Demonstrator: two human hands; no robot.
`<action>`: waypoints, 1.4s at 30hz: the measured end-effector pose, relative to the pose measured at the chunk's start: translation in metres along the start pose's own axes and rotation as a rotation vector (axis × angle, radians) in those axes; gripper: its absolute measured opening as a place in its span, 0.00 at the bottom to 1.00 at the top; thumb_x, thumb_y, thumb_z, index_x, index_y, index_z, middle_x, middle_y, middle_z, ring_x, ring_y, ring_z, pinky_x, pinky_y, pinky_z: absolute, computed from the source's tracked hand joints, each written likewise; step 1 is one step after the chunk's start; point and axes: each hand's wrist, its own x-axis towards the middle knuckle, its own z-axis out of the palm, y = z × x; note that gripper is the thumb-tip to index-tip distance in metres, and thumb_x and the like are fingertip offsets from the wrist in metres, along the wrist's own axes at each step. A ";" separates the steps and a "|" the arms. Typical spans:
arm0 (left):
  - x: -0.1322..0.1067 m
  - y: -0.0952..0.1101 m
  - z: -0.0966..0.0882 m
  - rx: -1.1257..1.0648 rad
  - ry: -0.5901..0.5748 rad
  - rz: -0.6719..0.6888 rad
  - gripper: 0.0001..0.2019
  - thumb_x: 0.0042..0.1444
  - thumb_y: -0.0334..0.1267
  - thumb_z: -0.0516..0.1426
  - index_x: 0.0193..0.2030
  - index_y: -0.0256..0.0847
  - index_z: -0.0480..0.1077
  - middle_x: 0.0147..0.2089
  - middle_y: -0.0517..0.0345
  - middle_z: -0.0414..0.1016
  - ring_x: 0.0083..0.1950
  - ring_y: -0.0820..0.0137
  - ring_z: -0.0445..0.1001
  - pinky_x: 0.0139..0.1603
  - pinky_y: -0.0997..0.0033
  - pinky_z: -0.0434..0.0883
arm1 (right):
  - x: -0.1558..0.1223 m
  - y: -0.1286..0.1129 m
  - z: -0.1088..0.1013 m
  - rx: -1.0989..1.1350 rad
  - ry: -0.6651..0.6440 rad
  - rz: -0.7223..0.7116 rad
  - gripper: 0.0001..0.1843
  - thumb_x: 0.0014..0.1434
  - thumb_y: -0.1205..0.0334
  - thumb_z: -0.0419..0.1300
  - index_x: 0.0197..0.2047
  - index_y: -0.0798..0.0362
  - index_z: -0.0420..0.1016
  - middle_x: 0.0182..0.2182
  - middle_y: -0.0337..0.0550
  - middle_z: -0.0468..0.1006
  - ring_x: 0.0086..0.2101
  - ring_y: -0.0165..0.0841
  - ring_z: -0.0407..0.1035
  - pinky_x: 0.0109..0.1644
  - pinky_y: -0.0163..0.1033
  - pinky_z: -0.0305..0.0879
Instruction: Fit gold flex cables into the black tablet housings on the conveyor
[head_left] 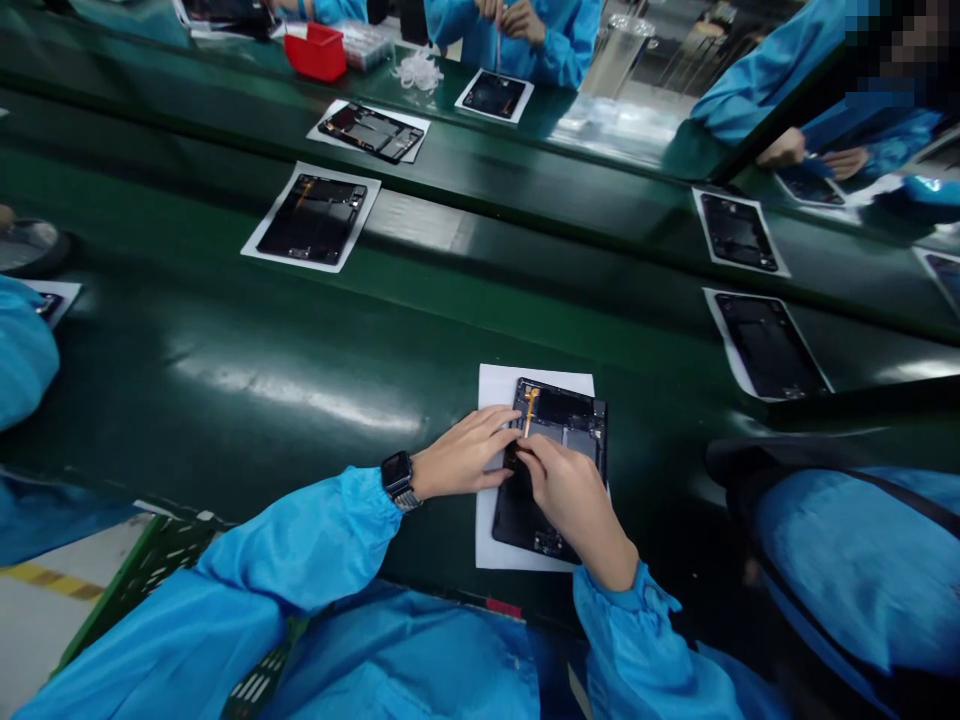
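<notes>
An opened black tablet (pixel 574 435) lies on a white sheet (pixel 491 545) on the green bench, its inner parts facing up. An orange flat cable (pixel 531 408) runs along its upper left part. Fingers extended, my left hand (pixel 472 450) rests against the tablet's left edge. My right hand (pixel 562 485) is over the middle of the tablet, thumb and fingers pinched close to the lower end of the cable. What the pinch holds, if anything, is hidden by the fingers.
Other opened tablets on white sheets lie around, such as one tablet (pixel 315 218) at upper left and another tablet (pixel 769 345) at right. A co-worker's capped head (pixel 847 560) is close on my right. A red bin (pixel 315 52) stands across the bench, near another person's hands (pixel 517 20).
</notes>
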 end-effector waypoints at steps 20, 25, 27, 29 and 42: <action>-0.001 -0.001 0.000 0.014 -0.012 -0.007 0.24 0.59 0.38 0.60 0.60 0.37 0.60 0.67 0.39 0.58 0.71 0.54 0.54 0.69 0.51 0.60 | -0.011 0.004 0.006 0.192 0.119 0.020 0.10 0.67 0.66 0.51 0.45 0.50 0.73 0.42 0.44 0.81 0.40 0.38 0.76 0.44 0.39 0.68; -0.001 -0.001 0.000 -0.024 -0.009 -0.024 0.28 0.58 0.38 0.62 0.62 0.39 0.57 0.68 0.40 0.57 0.72 0.56 0.53 0.69 0.51 0.60 | -0.008 0.000 0.006 0.087 0.083 -0.008 0.11 0.67 0.69 0.50 0.44 0.52 0.73 0.41 0.46 0.80 0.39 0.38 0.76 0.41 0.38 0.67; -0.001 -0.001 -0.001 -0.032 -0.007 -0.036 0.29 0.58 0.38 0.62 0.62 0.39 0.56 0.69 0.39 0.55 0.72 0.55 0.51 0.70 0.51 0.59 | -0.006 -0.002 0.004 0.041 0.058 -0.018 0.11 0.66 0.70 0.50 0.43 0.52 0.73 0.40 0.47 0.80 0.38 0.38 0.75 0.39 0.38 0.66; 0.000 -0.001 -0.001 -0.037 -0.009 -0.044 0.30 0.57 0.38 0.62 0.63 0.39 0.55 0.69 0.39 0.54 0.73 0.55 0.50 0.71 0.52 0.58 | -0.004 -0.005 0.003 -0.015 0.034 -0.023 0.11 0.66 0.70 0.50 0.42 0.53 0.73 0.39 0.47 0.80 0.37 0.38 0.75 0.37 0.37 0.64; -0.001 -0.002 0.001 -0.006 0.017 -0.030 0.33 0.56 0.42 0.64 0.64 0.40 0.53 0.69 0.38 0.53 0.72 0.53 0.51 0.70 0.50 0.58 | 0.003 -0.003 -0.016 -0.153 -0.097 0.063 0.07 0.65 0.70 0.54 0.42 0.53 0.73 0.36 0.44 0.80 0.35 0.38 0.75 0.34 0.37 0.58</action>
